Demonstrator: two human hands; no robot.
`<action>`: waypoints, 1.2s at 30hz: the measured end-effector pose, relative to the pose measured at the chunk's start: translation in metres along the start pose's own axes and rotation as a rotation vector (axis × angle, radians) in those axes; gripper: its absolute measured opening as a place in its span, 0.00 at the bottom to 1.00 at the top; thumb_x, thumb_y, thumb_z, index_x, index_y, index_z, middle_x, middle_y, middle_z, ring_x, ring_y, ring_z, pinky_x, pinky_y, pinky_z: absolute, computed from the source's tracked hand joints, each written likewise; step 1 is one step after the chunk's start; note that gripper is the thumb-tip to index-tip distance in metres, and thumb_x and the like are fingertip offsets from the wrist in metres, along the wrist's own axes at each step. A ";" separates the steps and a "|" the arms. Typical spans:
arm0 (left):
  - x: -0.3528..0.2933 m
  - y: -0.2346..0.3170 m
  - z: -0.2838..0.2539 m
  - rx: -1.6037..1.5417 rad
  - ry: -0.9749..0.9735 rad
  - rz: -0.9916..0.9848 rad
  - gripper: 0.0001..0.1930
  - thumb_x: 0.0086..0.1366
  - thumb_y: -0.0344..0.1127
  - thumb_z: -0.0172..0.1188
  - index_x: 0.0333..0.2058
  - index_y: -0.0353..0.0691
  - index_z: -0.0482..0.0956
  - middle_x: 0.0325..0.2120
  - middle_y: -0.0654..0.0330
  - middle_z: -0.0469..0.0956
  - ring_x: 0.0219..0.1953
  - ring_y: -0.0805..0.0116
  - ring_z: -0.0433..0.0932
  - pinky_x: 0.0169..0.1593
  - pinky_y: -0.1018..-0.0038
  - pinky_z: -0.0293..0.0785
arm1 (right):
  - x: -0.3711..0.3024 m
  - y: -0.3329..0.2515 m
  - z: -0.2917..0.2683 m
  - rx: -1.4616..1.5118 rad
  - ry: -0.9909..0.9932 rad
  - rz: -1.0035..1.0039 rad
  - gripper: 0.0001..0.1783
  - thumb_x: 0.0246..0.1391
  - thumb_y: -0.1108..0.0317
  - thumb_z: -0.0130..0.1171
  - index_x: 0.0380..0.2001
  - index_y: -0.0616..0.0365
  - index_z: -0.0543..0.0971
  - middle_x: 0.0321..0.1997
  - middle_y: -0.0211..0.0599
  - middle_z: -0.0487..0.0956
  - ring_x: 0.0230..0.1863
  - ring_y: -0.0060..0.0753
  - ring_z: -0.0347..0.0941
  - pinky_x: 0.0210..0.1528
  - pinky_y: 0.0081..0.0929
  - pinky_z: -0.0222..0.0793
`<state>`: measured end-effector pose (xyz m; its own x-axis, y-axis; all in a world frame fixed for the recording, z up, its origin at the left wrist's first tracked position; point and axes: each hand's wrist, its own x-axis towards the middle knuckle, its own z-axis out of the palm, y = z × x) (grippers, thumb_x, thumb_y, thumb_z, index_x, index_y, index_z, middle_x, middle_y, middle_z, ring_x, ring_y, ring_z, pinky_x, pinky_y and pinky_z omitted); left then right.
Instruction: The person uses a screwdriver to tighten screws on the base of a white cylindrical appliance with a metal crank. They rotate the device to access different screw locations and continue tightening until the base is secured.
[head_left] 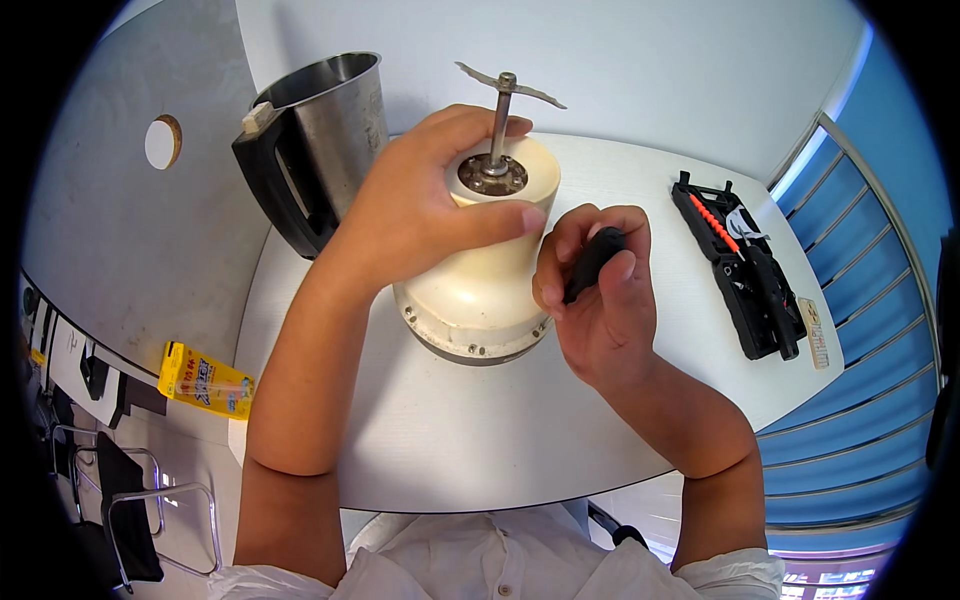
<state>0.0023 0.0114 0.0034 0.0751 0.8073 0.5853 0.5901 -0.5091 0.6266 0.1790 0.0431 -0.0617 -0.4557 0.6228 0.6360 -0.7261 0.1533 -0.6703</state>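
- The cream motor unit stands mid-surface between the person's forearms, blade uppermost; I can't tell whether its whole base sits flat, and if it doesn't, a hard push could rock it.
- The left hand is wrapped round the unit's neck, thumb across the front. That steadies it, but the grip is high — a slip upward would bring the fingers toward the bare blade.
- That blade sticks up on a thin shaft with nothing over it, so leaning in or swinging a wrist carelessly could mean a nick.
- The right hand has its fingers closed around a short black handle, just beside the unit. I can't see a working tip; if one points inward, a jerk could scratch the casing or catch the other hand.
- The steel jug stands behind the left forearm, and an elbow swung wide might knock it.
- Over to the right, the open tool case lies near the surface's edge — a careless reach could tip small pieces onto the floor.
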 end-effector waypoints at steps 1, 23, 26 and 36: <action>0.000 0.000 0.000 -0.004 -0.001 -0.002 0.33 0.44 0.48 0.65 0.48 0.34 0.73 0.44 0.55 0.72 0.49 0.64 0.71 0.55 0.72 0.63 | 0.000 0.000 0.000 -0.013 0.003 -0.005 0.19 0.62 0.48 0.44 0.40 0.52 0.62 0.32 0.32 0.68 0.26 0.21 0.62 0.28 0.17 0.57; 0.000 -0.006 0.004 0.002 0.067 0.053 0.34 0.43 0.53 0.66 0.46 0.34 0.75 0.41 0.52 0.74 0.43 0.59 0.74 0.49 0.70 0.68 | -0.002 0.000 -0.006 -0.014 -0.119 0.010 0.20 0.63 0.49 0.43 0.42 0.55 0.66 0.28 0.33 0.70 0.24 0.18 0.62 0.27 0.16 0.59; 0.000 -0.004 0.002 0.005 0.044 0.027 0.34 0.44 0.52 0.65 0.46 0.34 0.74 0.42 0.53 0.74 0.45 0.61 0.73 0.51 0.71 0.66 | -0.002 -0.001 -0.006 -0.026 -0.119 0.031 0.22 0.65 0.49 0.37 0.43 0.58 0.67 0.27 0.33 0.70 0.24 0.18 0.62 0.28 0.17 0.60; 0.000 -0.004 0.002 0.010 0.054 0.039 0.34 0.44 0.54 0.66 0.45 0.33 0.75 0.41 0.52 0.74 0.44 0.59 0.74 0.50 0.70 0.68 | -0.001 -0.001 -0.011 -0.033 -0.155 0.002 0.21 0.62 0.49 0.45 0.44 0.56 0.62 0.27 0.34 0.71 0.24 0.19 0.60 0.27 0.17 0.60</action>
<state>0.0022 0.0137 -0.0003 0.0546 0.7696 0.6362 0.5958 -0.5364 0.5977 0.1855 0.0509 -0.0656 -0.5332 0.4975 0.6842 -0.7089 0.1785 -0.6823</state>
